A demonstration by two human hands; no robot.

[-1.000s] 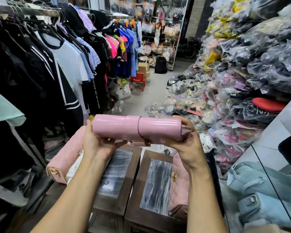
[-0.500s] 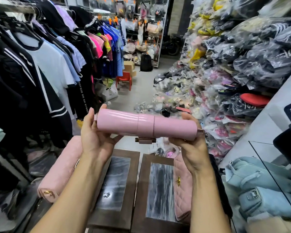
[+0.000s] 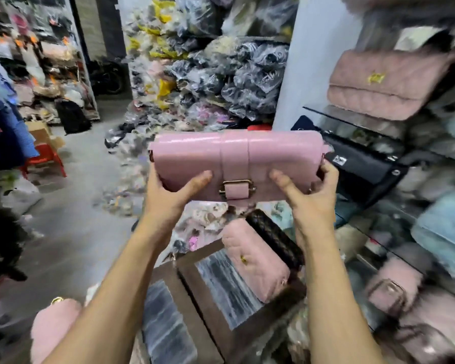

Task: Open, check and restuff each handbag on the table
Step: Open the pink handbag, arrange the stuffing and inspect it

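Pink handbag (image 3: 237, 164) is held up in mid-air, above & clear of the surface (image 3: 195, 298), approx level, front facing the camera. Flap is down, w/ a centre strap running to a brass buckle (image 3: 237, 189) at the lower edge. Left hand (image 3: 166, 198) grips the bag's left end from below, thumb pressed on the front, rest of the hand behind the bag. Right hand (image 3: 313, 206) grips the right end the same way: thumb on the front, fingers (image 3: 329, 169) curled round the end.

Below, on the surface's right side, lies a quilted pink bag (image 3: 255, 258) w/ a small gold clasp. A black woven bag (image 3: 273, 237) stands tilted against its far edge, touching it. Another pink bag (image 3: 53, 327) shows at btm left, partly cut off by the left forearm.

To the right, glass shelves (image 3: 352, 114) carry more stock: a quilted pink shelf bag (image 3: 386, 82) up top, a black bag (image 3: 363, 166) just behind the held bag's right end, pale blue bags (image 3: 444, 232) lower down; all blurred. Behind, a heap of plastic-wrapped goods (image 3: 208, 74) rises from the floor (image 3: 84, 206). A red stool (image 3: 44, 158) stands far left.
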